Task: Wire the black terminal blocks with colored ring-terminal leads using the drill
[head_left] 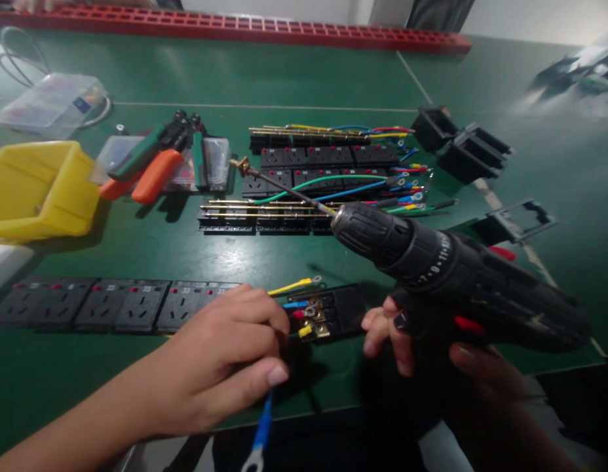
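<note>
My right hand is wrapped round the grip of a black power drill, whose long bit points up and left with a small brass part at its tip. My left hand has its fingers curled by the right end of a row of black sockets. A blue wire with a ring terminal hangs below its thumb. Just right of that hand lies a black terminal block with brass contacts. Blue, red and yellow ring terminals rest at the block, and a yellow wire sticks out above it.
Several socket strips with coloured wires lie mid-table. A yellow bin, clear boxes and crimping pliers stand at left. Black housings and a frame are at right; a red grid strip crosses the back.
</note>
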Motion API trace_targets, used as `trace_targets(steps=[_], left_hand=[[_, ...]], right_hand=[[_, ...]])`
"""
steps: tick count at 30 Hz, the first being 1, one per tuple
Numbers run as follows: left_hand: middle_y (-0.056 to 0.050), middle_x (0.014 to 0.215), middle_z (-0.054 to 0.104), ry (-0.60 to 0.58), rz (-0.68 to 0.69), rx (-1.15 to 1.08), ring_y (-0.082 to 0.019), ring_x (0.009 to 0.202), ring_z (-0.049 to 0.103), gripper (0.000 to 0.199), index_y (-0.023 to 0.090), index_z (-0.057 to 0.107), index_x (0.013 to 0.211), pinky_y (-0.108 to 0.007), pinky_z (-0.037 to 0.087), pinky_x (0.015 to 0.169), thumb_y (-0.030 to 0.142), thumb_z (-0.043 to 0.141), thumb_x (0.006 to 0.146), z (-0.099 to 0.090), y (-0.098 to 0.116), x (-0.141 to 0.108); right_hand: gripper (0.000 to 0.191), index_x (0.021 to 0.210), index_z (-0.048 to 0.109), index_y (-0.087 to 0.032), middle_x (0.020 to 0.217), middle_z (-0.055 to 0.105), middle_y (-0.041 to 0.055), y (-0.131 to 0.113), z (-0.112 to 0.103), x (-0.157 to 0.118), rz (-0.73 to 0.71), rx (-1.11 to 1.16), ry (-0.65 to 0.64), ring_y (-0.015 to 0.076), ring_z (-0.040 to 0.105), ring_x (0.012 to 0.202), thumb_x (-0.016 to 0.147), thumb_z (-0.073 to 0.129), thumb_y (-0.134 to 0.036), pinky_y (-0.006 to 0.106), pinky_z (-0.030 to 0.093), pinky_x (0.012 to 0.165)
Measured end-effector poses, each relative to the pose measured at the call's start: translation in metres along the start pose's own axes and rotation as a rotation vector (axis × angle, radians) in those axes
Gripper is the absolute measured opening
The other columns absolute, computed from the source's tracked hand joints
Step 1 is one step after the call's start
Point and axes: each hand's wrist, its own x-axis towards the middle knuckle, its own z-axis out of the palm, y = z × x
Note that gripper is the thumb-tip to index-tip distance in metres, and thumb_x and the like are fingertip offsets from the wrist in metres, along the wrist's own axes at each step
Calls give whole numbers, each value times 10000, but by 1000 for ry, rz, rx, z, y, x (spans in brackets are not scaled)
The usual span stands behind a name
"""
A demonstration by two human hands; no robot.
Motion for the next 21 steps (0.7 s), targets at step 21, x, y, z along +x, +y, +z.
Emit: trace_targets(steps=[21], left_hand=[[30,858,680,34,-152,410,-165,778,606,66,234,640,954,-343,315,752,227,574,947,23,-5,-2]], right_hand=[[503,1371,551,-275,759,650,17,-2,0,-1,49,17,-15,268,696,956,946,486,-537,480,417,1045]])
